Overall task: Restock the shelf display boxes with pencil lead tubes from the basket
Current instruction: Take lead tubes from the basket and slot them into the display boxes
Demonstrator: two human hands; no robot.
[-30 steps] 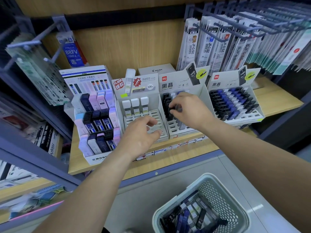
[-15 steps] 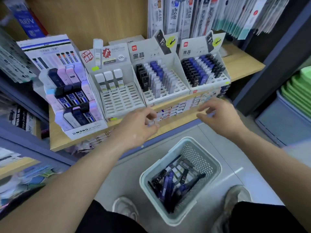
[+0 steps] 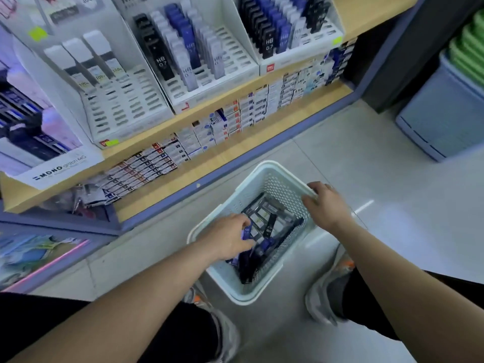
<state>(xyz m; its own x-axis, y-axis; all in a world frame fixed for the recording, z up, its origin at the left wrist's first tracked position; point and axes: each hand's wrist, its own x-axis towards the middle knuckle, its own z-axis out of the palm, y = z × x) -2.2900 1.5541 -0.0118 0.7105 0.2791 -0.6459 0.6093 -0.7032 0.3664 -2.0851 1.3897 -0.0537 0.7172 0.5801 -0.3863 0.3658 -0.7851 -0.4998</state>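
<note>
A pale perforated basket point(image 3: 262, 281) stands on the floor between my feet, holding several black, blue and white lead tubes point(image 3: 269, 229). My left hand point(image 3: 227, 239) reaches into it and pinches a blue tube point(image 3: 246, 232). My right hand point(image 3: 327, 205) grips the basket's right rim, fingers curled over the edge. On the shelf above, the middle display box point(image 3: 230, 61) holds rows of tubes with open slots at its front right. The left box point(image 3: 125, 100) has three white tubes and many open slots. The right box point(image 3: 301, 58) is nearly full.
A MONO display point(image 3: 52, 166) stands at the shelf's left. Small packets point(image 3: 235, 113) line the wooden ledge below the boxes. A blue-grey bin point(image 3: 445, 119) with green trays on top stands at the right. My shoes flank the basket.
The view has tilted down from the shelf to the floor. Both hands have dropped from the shelf edge: the left is now in the basket on a blue tube, the right on the rim.
</note>
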